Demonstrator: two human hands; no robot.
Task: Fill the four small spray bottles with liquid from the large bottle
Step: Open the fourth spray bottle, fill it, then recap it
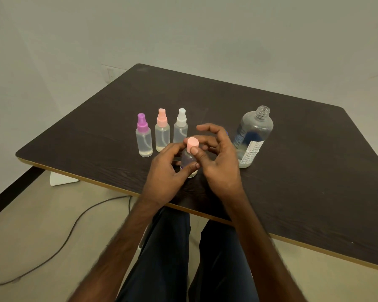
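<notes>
— Dark wood grain fills my feed: a table (205, 94) with a pale edge strip, set against a bare off-white wall (183, 29). Beneath it I see a beige floor (42, 214) with a dark cable (74, 225) trailing across it.

— Where are the hands?

— Both hover over the near edge of the table, bare forearms reaching in from the bottom of my view. The left hand (164, 173) curls its fingers round the body of a small clear bottle (189, 162), holding it upright. I cannot tell whether its base touches the table. The right hand (218, 158) pinches the peach cap (193, 143) on that bottle, with the thumb in front just under the cap and a finger behind. Its other fingers spread loosely.

— And the other containers?

— Three small spray bottles stand upright in a close row just beyond the hands. From left to right they are the purple-capped bottle (144, 140), the pink-capped bottle (162, 134) and the white-capped bottle (180, 129). Each is clear with a dip tube showing inside; I cannot judge how full they are. The large bottle (252, 136) stands to the right of the hands. Its neck is uncapped and a white label (252, 151) sits low on its side. It looks mostly empty, with a little liquid at its base.
</notes>
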